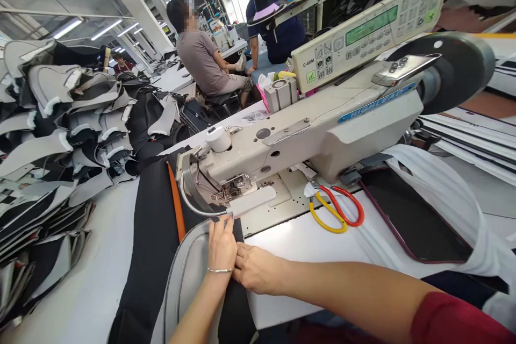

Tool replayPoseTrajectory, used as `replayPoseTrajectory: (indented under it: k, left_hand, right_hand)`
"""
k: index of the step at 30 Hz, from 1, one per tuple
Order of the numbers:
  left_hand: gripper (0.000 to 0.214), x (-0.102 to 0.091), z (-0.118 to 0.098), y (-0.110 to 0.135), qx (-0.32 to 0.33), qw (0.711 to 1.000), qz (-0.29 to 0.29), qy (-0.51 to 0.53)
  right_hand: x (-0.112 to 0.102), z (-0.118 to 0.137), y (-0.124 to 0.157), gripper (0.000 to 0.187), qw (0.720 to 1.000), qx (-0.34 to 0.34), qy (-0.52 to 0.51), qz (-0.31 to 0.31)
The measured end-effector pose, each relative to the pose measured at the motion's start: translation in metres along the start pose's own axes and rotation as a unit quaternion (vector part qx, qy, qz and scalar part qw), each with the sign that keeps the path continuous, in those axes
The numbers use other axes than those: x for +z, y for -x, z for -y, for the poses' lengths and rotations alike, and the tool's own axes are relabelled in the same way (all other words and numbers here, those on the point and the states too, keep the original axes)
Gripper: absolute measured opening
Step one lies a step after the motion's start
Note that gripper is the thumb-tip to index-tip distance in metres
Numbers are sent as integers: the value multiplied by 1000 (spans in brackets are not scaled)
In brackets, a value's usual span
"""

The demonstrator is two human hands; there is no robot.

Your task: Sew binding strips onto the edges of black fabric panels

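A grey and black fabric piece point(193, 274) with a curved, stitched edge runs up to the needle area of a sewing machine point(290, 134). My left hand point(221, 250), with a bracelet at the wrist, bears down on it just in front of the machine's head, fingers bent and closed at the fabric. Beside it, touching, my right hand point(258, 269) has its fingers curled around the black edge of the same piece. A white lamp bar point(253, 201) on a bendy metal neck hangs right above my fingertips. The needle itself is hard to make out.
Red and yellow-handled scissors point(336, 209) lie on the machine bed's right side, near a dark tablet-like panel point(415, 212) and a white strip point(455, 183). Stacked grey and black pieces point(72, 113) fill the left. Behind, a person point(201, 59) sits near another seated person point(278, 21).
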State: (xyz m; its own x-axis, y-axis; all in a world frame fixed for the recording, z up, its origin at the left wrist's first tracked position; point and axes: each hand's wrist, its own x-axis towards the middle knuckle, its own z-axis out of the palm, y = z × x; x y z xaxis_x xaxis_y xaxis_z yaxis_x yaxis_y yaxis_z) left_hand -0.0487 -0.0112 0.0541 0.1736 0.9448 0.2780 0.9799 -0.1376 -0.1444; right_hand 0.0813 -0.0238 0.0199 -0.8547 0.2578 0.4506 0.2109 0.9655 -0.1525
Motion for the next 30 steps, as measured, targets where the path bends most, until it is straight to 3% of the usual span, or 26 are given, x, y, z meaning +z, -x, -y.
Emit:
replayPoseTrajectory:
  k: [6,14,22,30]
  left_hand:
    - [42,20,-1,5,43,999,8,23]
    - [40,15,-2,-1,75,997,14,18]
    - [40,11,-6,-1,71,997,27,-4]
    - [37,18,-8,-7,36,998,50,-4]
  right_hand:
    - [9,-2,0,15,1000,-9,4,-4]
    - [5,-2,0,15,1000,-5,10,-21]
    - [12,0,1,17,999,-1,12,-41]
    - [4,-7,-1,19,1000,24,-7,-6]
